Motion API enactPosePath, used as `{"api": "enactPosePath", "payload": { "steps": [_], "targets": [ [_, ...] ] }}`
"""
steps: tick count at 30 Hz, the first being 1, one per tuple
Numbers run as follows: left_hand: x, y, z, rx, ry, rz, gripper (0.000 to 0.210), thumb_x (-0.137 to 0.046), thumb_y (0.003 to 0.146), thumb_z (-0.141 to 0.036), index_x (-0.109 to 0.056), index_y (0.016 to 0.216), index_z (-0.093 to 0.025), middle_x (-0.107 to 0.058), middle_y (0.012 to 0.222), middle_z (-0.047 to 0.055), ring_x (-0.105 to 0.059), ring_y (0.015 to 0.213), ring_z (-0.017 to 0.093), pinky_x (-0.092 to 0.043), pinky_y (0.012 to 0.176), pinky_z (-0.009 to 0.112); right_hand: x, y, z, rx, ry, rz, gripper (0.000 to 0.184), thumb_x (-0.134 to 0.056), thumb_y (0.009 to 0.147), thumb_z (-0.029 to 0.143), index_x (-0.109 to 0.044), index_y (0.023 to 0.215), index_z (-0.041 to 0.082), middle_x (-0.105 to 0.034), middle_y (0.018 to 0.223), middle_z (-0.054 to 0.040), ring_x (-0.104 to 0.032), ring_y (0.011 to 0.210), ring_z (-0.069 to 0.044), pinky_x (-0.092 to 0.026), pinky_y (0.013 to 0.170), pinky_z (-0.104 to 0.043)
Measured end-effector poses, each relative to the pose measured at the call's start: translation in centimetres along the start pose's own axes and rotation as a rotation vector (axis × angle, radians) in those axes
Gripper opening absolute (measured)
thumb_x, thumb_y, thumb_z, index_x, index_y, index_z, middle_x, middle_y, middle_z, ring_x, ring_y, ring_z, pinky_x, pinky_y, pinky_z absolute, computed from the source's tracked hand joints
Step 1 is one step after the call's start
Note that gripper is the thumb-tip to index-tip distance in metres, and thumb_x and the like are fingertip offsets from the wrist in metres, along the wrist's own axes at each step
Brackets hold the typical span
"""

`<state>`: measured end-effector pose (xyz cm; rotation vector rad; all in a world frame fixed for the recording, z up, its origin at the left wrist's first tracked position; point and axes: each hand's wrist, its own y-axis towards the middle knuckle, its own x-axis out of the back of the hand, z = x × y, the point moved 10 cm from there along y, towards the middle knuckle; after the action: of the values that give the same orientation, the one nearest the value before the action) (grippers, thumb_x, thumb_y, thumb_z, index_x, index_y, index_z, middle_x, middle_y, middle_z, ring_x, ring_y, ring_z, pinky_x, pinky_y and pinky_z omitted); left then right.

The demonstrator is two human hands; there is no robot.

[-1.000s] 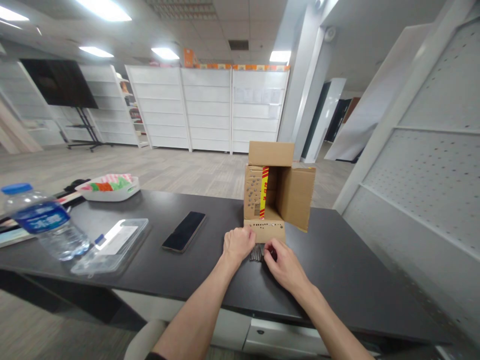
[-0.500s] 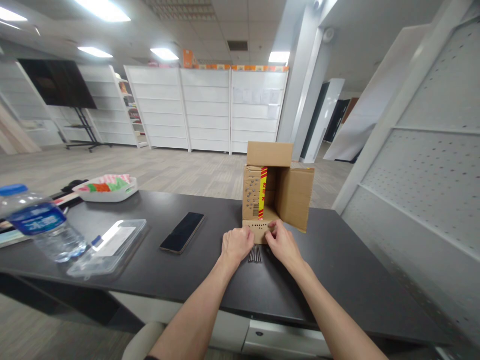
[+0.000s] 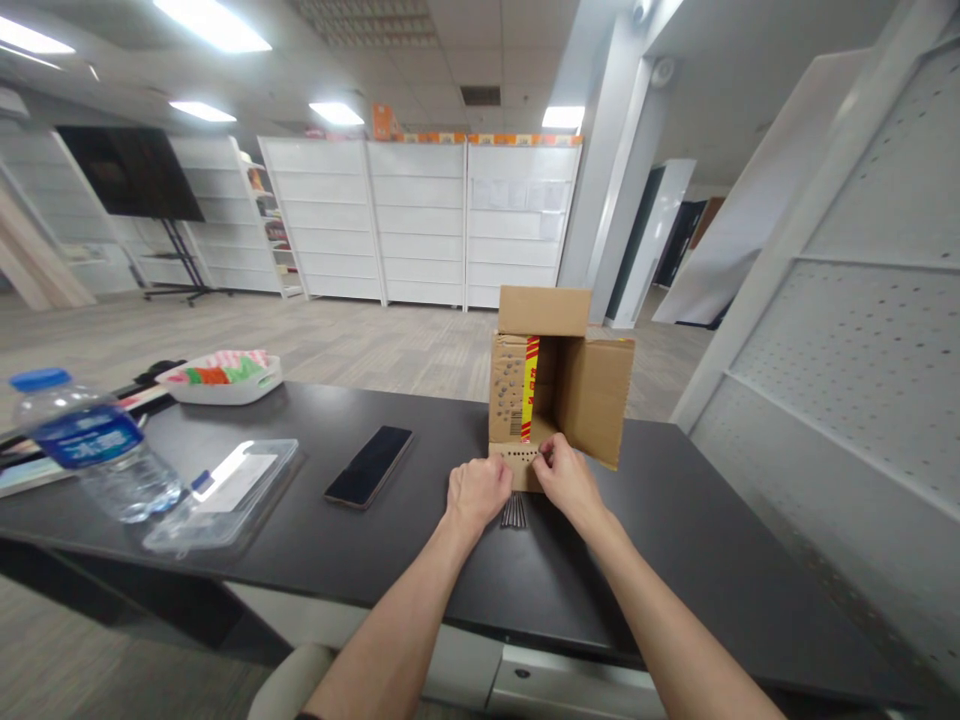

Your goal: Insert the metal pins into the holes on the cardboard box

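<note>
A cardboard box (image 3: 506, 385) stands on the desk with its opening towards me and its flaps spread. Its front lower flap (image 3: 523, 472) hangs between my hands and has small dark dots, holes or heads, in rows near the top. Closed around the flap's left edge is my left hand (image 3: 478, 490). My right hand (image 3: 568, 480) pinches at the flap's right side; whatever sits between its fingertips is too small to make out. Several thin metal screws or nails (image 3: 514, 514) show fanned out just below the flap.
Left of the box a phone (image 3: 369, 467) lies on the dark desk (image 3: 360, 560). Farther left are a clear plastic case (image 3: 232, 495), a water bottle (image 3: 97, 440) and a white tray (image 3: 225, 392) of colourful packets. A perforated white panel (image 3: 862, 330) stands to the right.
The whole view has shifted slightly. Both hands stay at the same flap, and the right fingers have moved only a little.
</note>
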<state>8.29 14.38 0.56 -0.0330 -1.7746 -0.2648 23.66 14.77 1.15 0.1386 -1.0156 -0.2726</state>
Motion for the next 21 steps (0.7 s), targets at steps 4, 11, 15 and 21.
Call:
{"api": "enactPosePath", "payload": {
  "steps": [4, 11, 15, 21],
  "targets": [
    [0.0, 0.0, 0.1, 0.006, -0.004, 0.002, 0.038, -0.032, 0.089, -0.031, -0.067, 0.092, -0.018, -0.070, 0.086, 0.012, -0.068, 0.082, 0.026, -0.049, 0.073, 0.035, 0.2, 0.2, 0.1, -0.018, -0.027, 0.003, 0.007, -0.050, 0.081, 0.024, -0.051, 0.087, 0.020, -0.062, 0.076, -0.0041, -0.057, 0.070, -0.018, -0.029, 0.056, -0.025],
    [-0.1, 0.0, 0.0, 0.001, -0.003, 0.004, 0.039, -0.030, 0.090, -0.031, -0.067, 0.093, -0.018, -0.070, 0.087, 0.012, -0.068, 0.083, 0.025, -0.049, 0.075, 0.035, 0.4, 0.7, 0.2, -0.037, -0.031, 0.010, 0.007, -0.052, 0.080, 0.023, -0.054, 0.084, 0.019, -0.064, 0.076, -0.0057, -0.059, 0.072, -0.019, -0.031, 0.059, -0.026],
    [-0.1, 0.0, 0.1, 0.000, -0.007, 0.002, 0.039, -0.030, 0.090, -0.031, -0.067, 0.093, -0.018, -0.070, 0.087, 0.012, -0.068, 0.083, 0.025, -0.049, 0.075, 0.035, 0.6, 1.0, 0.4, -0.035, -0.038, 0.008, 0.005, -0.052, 0.079, 0.022, -0.055, 0.081, 0.019, -0.064, 0.075, -0.0069, -0.059, 0.073, -0.020, -0.031, 0.059, -0.026],
    [0.0, -0.1, 0.2, 0.027, -0.005, 0.008, 0.039, -0.030, 0.090, -0.032, -0.067, 0.094, -0.018, -0.070, 0.089, 0.013, -0.067, 0.084, 0.025, -0.048, 0.076, 0.035, 0.5, 1.3, 0.4, -0.041, -0.043, 0.002, 0.008, -0.054, 0.079, 0.025, -0.056, 0.076, 0.018, -0.065, 0.072, -0.0078, -0.060, 0.073, -0.020, -0.033, 0.059, -0.026]
  ]
}}
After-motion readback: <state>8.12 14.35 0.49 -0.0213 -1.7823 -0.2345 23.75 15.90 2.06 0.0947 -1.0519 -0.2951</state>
